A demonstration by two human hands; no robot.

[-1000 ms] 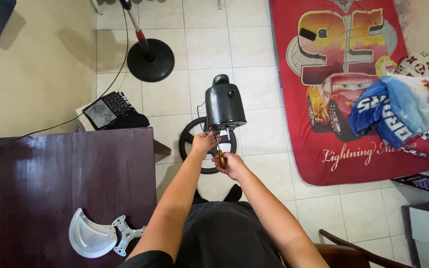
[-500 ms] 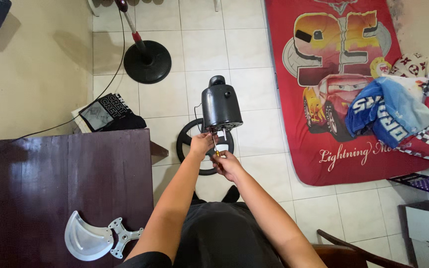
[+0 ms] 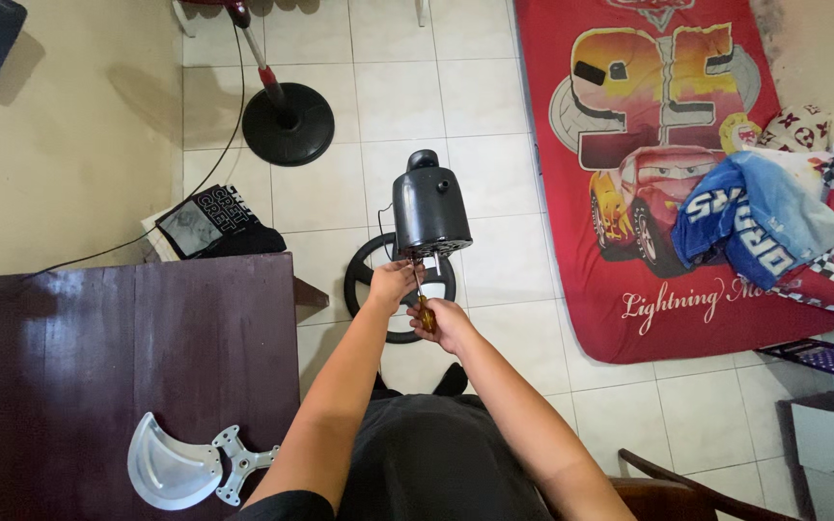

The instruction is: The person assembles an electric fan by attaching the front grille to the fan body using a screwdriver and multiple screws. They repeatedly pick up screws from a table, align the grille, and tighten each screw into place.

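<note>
Far to the left of our left hand (image 3: 393, 283), on the dark table (image 3: 98, 367), lies a clear fan blade piece (image 3: 174, 471) with its metal hub. Our left hand is closed on the bottom edge of the black fan motor housing (image 3: 430, 206), though we cannot see just what its fingers pinch. The housing stands up on its pole over the round black base (image 3: 364, 280) on the floor, right in front of both hands. Just to the right, touching close, our right hand (image 3: 444, 320) is wrapped tight around the yellow handle of a screwdriver (image 3: 424, 307), and its thin tip points up into the underside of the housing. We think the tip could slip off the screw if we push crooked, and poke our left hand. Farther right lies a red mattress (image 3: 658, 174).
</note>
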